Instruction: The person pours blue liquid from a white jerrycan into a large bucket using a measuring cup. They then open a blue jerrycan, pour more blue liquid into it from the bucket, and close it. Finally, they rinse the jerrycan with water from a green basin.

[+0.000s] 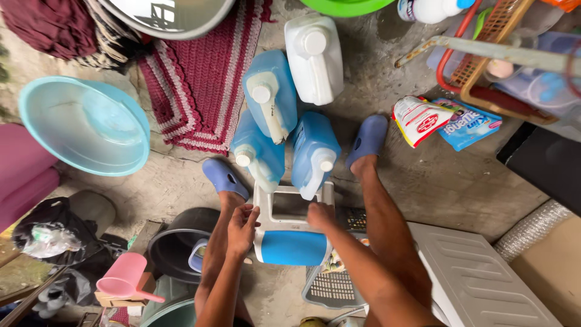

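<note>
- Right down at the bottom, two bare forearms reach in over a grey slatted basket (331, 286) and the ribbed white lid (478, 272) of a machine beside it.
- Left hand (242, 229) sits just beside the left edge of a white-and-blue plastic stool (289, 233); fingers loosely curled, thumb up, and whether it actually grips the stool I cannot tell.
- Right hand (319, 214) is down on the stool's top right corner, fingers folded over the white rim, so it has hold of it.
- The stool stands on the bare concrete between the person's two legs, blue panel facing the camera.
- To the left, a black bucket (178, 242), and near it a pink scoop (126, 277).
- Further out, feet in blue clogs (225, 177) flank the jugs.
- Three blue detergent jugs (315, 151) lie clustered just beyond the stool, one touching its far edge.
- A white jug (315, 57) lies above them.
- Right of the far foot, two flat sachets (445, 121).
- Far left, a light blue basin (85, 124); at the top, a maroon striped mat (196, 85).
</note>
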